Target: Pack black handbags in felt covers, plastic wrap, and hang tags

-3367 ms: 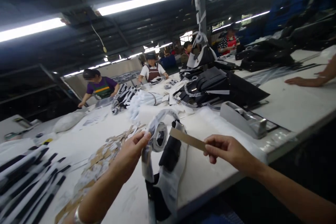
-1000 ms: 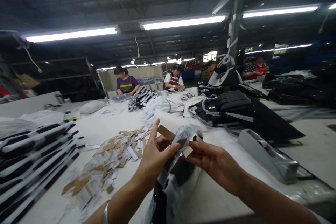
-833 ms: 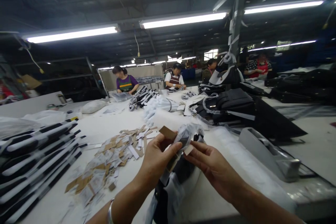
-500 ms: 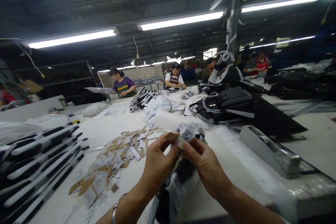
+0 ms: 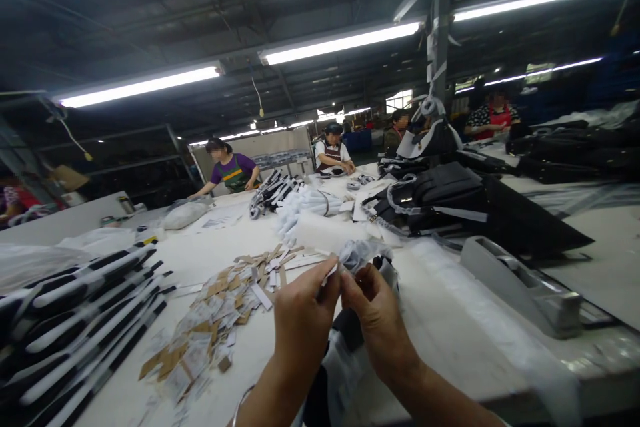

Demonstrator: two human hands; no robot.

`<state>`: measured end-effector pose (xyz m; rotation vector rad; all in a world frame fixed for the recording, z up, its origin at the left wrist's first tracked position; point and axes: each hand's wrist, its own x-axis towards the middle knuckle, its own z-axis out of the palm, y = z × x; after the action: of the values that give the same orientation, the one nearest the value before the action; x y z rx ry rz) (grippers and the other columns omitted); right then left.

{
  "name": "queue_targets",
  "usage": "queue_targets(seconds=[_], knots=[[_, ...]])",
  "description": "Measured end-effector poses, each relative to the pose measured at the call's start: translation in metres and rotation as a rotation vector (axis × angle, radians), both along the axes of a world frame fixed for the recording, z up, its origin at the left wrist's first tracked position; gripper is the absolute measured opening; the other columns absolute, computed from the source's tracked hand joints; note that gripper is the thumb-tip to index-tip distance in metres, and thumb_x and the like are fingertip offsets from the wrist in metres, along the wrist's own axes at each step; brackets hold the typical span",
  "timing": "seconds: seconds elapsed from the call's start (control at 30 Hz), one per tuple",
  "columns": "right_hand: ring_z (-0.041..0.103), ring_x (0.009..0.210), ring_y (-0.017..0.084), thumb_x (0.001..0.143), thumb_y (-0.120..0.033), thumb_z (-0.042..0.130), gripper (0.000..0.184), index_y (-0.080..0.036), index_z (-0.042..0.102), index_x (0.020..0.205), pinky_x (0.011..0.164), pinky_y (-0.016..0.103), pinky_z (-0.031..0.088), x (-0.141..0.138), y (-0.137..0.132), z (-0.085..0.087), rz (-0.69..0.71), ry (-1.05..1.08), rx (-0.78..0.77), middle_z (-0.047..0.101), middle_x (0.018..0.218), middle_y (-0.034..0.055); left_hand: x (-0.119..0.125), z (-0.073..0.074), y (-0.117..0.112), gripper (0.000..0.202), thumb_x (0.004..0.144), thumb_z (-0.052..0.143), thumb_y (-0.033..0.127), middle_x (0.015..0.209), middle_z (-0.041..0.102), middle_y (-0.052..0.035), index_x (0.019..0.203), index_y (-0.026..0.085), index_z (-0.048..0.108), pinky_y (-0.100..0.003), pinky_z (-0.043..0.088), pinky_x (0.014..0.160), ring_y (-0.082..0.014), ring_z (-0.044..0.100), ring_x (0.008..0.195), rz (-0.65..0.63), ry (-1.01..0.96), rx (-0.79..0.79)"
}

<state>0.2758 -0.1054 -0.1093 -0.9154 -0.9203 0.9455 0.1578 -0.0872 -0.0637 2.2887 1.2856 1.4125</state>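
My left hand (image 5: 306, 307) is closed in a pinch, with a pale sliver of a small card (image 5: 332, 270) showing at its fingertips. Right against it, my right hand (image 5: 377, 323) also pinches. Whatever lies between its thumb and finger is hidden. Beneath both hands is a black item partly wrapped in whitish film (image 5: 340, 373), probably a bag, mostly covered by my hands. Crumpled grey wrapping (image 5: 357, 252) bulges just beyond my fingertips. To the left, a loose heap of brown and white card pieces (image 5: 215, 317) is spread on the white table (image 5: 195, 250).
Black straps with white wrapping (image 5: 95, 320) are stacked at left. Black bags (image 5: 440, 193) pile up at the right back. A grey tape dispenser (image 5: 520, 287) stands near the right edge, beside a strip of clear film (image 5: 465, 307). Several co-workers sit across the table.
My left hand has turned, so the brown card seen earlier at its fingertips is largely hidden. Both hands stay together. A co-worker at far left has lowered a flat sheet and reaches across the table.
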Motion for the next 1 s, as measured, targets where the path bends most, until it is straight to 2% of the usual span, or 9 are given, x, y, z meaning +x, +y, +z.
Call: queue_targets(seconds=[0.13,0.3,0.47,0.6,0.67,0.77,0.87,1.0], knots=[[0.052,0.069,0.016,0.083,-0.052,0.070,0.035,-0.021,0.060,0.096,0.068,0.029,0.043,-0.006,0.005,-0.004,0.023,0.072,0.029,0.057,0.072,-0.0017,0.006,-0.010,-0.009,0.032,0.090,0.055,0.025,0.110,0.075,-0.0097,0.117,0.023,0.072,-0.034,0.057,0.081,-0.0277,0.073,0.094,0.162,0.102,0.119],[0.055,0.075,0.019,0.078,-0.050,0.075,0.034,-0.023,0.060,0.092,0.072,0.031,0.046,-0.006,0.009,-0.009,0.021,0.110,0.052,0.058,0.077,-0.0006,0.015,-0.022,-0.018,0.047,0.092,0.046,0.015,0.133,0.063,-0.0121,0.138,0.018,0.055,-0.036,0.052,0.099,-0.0265,0.063,0.119,0.150,0.215,0.240],[0.056,0.078,0.019,0.084,-0.048,0.069,0.027,-0.023,0.064,0.090,0.072,0.030,0.046,-0.003,0.002,-0.008,0.107,0.160,0.031,0.063,0.085,0.0017,0.016,-0.029,-0.020,0.057,0.094,0.052,0.028,0.145,0.049,-0.0202,0.146,0.009,0.043,-0.046,0.044,0.109,-0.0336,0.051,0.132,0.171,0.310,0.281],[0.056,0.078,0.018,0.093,-0.052,0.057,0.031,-0.022,0.067,0.094,0.071,0.029,0.046,0.004,-0.007,-0.006,0.200,0.156,0.045,0.064,0.084,0.0026,0.011,-0.027,-0.019,0.060,0.096,0.052,0.039,0.144,0.050,-0.0214,0.146,0.007,0.042,-0.046,0.047,0.106,-0.0337,0.052,0.131,0.161,0.364,0.294],[0.058,0.082,0.018,0.091,-0.050,0.061,0.030,-0.022,0.067,0.098,0.076,0.029,0.047,0.008,-0.008,-0.005,0.228,0.154,0.054,0.065,0.087,0.0028,0.009,-0.024,-0.019,0.058,0.097,0.049,0.039,0.145,0.050,-0.0211,0.145,0.006,0.043,-0.045,0.046,0.107,-0.0331,0.051,0.132,0.127,0.375,0.291],[0.061,0.090,0.018,0.084,-0.044,0.072,0.027,-0.022,0.068,0.099,0.083,0.029,0.048,0.011,-0.007,-0.005,0.205,0.185,0.042,0.068,0.093,0.0023,0.004,-0.018,-0.020,0.051,0.099,0.044,0.033,0.146,0.049,-0.0182,0.144,0.007,0.045,-0.041,0.045,0.108,-0.0292,0.048,0.135,0.050,0.353,0.218],[0.064,0.091,0.018,0.082,-0.040,0.076,0.025,-0.021,0.069,0.096,0.085,0.030,0.050,0.012,-0.006,-0.006,0.170,0.200,0.030,0.071,0.094,0.0027,-0.002,-0.008,-0.019,0.045,0.100,0.041,0.028,0.144,0.054,-0.0120,0.142,0.014,0.050,-0.035,0.044,0.109,-0.0235,0.050,0.134,-0.066,0.254,0.067],[0.067,0.084,0.018,0.080,-0.041,0.078,0.028,-0.019,0.072,0.097,0.082,0.032,0.054,0.015,-0.005,-0.005,0.157,0.175,0.016,0.073,0.093,0.0042,-0.014,0.007,-0.007,0.033,0.097,0.052,0.033,0.128,0.067,-0.0065,0.125,0.022,0.066,-0.033,0.048,0.105,-0.0225,0.061,0.121,-0.225,0.030,-0.196]])
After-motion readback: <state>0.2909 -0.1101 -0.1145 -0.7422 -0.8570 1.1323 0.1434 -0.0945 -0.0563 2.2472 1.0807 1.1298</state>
